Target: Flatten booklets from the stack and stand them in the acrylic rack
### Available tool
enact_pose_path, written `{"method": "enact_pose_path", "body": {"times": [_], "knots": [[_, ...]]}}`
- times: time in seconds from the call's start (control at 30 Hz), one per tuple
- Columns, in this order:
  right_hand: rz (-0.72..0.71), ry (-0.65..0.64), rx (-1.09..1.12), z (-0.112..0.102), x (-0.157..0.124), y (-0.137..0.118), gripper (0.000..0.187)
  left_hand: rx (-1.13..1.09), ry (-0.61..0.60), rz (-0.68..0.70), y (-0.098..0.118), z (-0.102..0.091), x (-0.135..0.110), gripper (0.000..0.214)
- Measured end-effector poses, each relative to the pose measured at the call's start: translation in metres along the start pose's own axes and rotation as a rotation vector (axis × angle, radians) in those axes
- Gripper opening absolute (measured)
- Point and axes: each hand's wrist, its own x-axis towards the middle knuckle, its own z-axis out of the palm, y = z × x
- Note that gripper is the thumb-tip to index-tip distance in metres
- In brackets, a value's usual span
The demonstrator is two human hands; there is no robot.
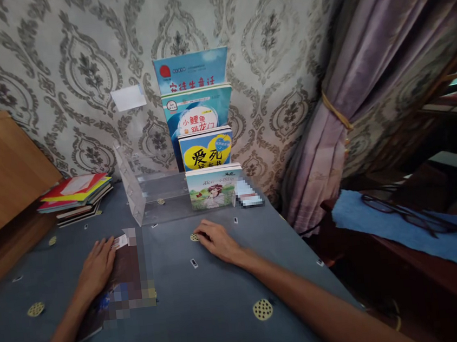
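Left hand: the left hand [97, 266] is laid over the book with palm down; its fingers are held straight and flat, almost side by side, and the thumb cannot be made out.

Book: the dark book [125, 271] is lying on the bench [178, 317], under the left fingers and reaching to their right and nearer the body; its right part is blurred.

Right hand: the right hand [218, 241] is rested low over the bench, well to the right of the left fingers; its fingers are loosely curled, nothing is seen to be held, and whether their tips meet cannot be told.

Rack: beyond and between both sets of fingers the clear rack [133, 194] is stood, with four books [212, 189] propped in steps at its right end, just beyond the right fingers.

Pile: a pile [76, 195] of books and papers is seen beyond the left fingers, farther left.

Step in hand: judged to be a steadying of the book, with no grip yet formed.

Next move: if a lift were wanted, a book edge would have to be raised and pinched between thumb and fingers; for sliding, light downward pressure should be enough.
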Motion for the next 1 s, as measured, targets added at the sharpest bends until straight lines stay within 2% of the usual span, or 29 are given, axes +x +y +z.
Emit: {"method": "enact_pose_path", "body": {"times": [0.27,0.5,0.83,1.0], "knots": [[-0.006,0.009,-0.020,0.002,0.001,0.002,0.017,-0.202,0.067,0.028,0.036,-0.004,-0.022,0.057],[-0.030,0.023,-0.012,0.004,0.000,0.005,0.016,-0.414,0.054,0.032,0.071,-0.008,-0.034,0.050],[0.012,0.052,0.037,0.004,0.000,0.006,0.017,-0.492,0.051,0.100,0.131,-0.003,-0.041,0.049],[0.032,0.106,0.031,0.004,-0.001,0.010,0.019,-0.534,0.058,0.156,0.160,0.003,-0.039,0.049]]}}
